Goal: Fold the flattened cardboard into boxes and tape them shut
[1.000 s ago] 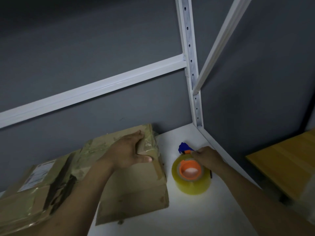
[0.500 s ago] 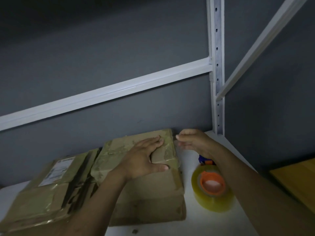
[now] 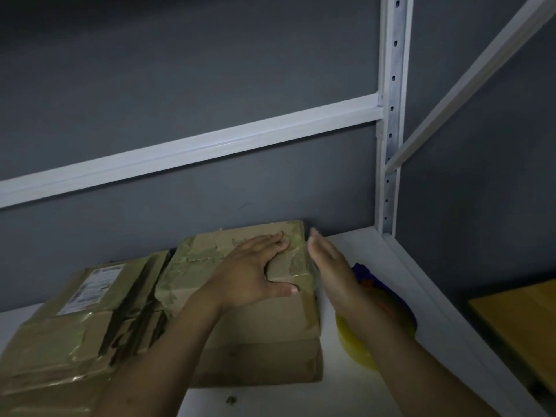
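the left hand (image 3: 252, 273) lies flat, fingers spread, pressing down on the flattened cardboard (image 3: 261, 341). the right hand (image 3: 328, 266) stands on edge just beside the cardboard's right side, fingers straight and together, holding nothing. under the right forearm a yellow tape roll (image 3: 356, 353) sits on the white shelf (image 3: 355, 242). left of the left hand lies another taped cardboard bundle (image 3: 66, 335).
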